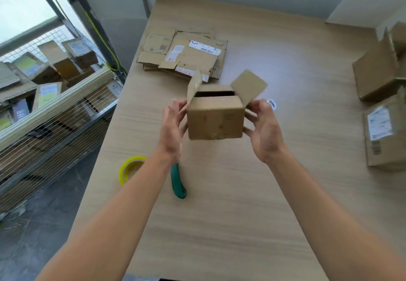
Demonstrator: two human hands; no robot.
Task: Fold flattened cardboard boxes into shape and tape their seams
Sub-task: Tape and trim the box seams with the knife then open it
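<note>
Holding the small box (216, 120) up off the table (241, 225), the left hand (173, 127) is gripping its left side and the right hand (264, 133) is gripping its right side, with fingers curling round the walls on both. So the box is hanging over the middle of the table, tipped a little toward the camera. Two of its top flaps are lying folded in with a dark gap showing between them, and the other two are sticking up and out, one above each hand.

Just below the left wrist a green cutter (178, 184) is lying on the wood, and a yellow tape roll (129, 168) is sitting left of it near the table edge, partly hidden by the forearm. Something small, white and round (272, 104) is peeking out behind the right fingers; can't tell what it is.

Further back, a stack of flattened boxes (182, 54) is lying with shipping labels facing up. Some made-up boxes (380, 131) are sitting along the right edge. Off to the left, a wire cage (55, 113) is standing beside the table, holding more cardboard.
</note>
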